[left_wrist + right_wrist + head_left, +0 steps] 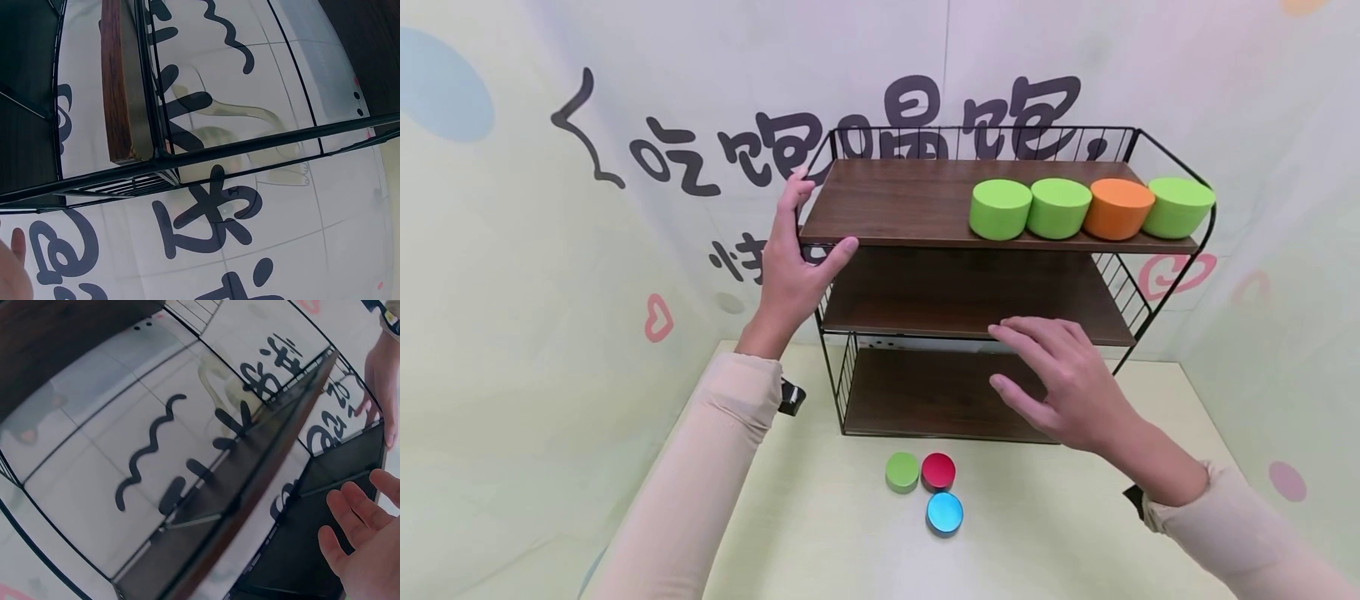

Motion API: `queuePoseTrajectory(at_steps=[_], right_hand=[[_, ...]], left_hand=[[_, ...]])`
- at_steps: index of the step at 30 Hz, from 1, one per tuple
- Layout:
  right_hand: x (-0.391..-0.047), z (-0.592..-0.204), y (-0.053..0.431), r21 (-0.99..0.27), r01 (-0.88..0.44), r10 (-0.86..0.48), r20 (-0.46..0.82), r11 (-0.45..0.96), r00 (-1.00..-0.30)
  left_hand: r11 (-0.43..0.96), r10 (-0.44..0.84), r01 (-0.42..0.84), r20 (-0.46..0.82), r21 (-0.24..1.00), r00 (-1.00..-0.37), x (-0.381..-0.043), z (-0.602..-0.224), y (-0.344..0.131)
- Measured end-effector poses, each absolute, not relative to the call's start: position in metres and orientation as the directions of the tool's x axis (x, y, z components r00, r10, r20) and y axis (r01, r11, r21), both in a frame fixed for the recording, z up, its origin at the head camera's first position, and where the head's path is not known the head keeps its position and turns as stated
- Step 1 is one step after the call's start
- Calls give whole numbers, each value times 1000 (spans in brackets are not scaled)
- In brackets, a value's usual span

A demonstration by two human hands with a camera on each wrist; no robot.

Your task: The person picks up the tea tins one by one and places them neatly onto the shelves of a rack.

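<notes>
Left hand (792,271) grips rack (898,200); discs (938,472) on table (820,525) before it.

Left arm (700,483) is lying outstretched; left hand (790,271) is sitting higher than the right, its thumb pointing rightward, well apart from the upward fingers. Right arm (1232,517) is slanting inward; right hand (1063,383) is hovering, fingers relaxed, thumb standing apart.

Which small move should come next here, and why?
I'd probably lower the right hand toward the blue tub on the table: that hand holds nothing, this tub stands nearest the person, and the top shelf has room left of its four tubs.
</notes>
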State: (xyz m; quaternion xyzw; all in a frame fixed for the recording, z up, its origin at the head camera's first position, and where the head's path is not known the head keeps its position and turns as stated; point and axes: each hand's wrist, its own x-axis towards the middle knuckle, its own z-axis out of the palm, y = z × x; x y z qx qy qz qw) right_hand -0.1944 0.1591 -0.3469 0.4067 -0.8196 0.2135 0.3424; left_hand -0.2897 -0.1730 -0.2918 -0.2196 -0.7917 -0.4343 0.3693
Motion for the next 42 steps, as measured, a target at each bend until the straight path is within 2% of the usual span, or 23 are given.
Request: queuePoseTrajectory(at_steps=[14, 20, 42], right_hand=[[-189, -398, 151, -92, -798, -562, 662, 595, -496], [-185, -414, 148, -115, -780, -575, 612, 615, -543], [-168, -481, 136, -170, -760, -600, 515, 628, -611]], left_hand=[[532, 27, 665, 774, 525, -633, -290, -292, -173], [537, 29, 660, 771, 525, -636, -289, -292, -174], [522, 27, 677, 783, 518, -621, -292, -293, -174]])
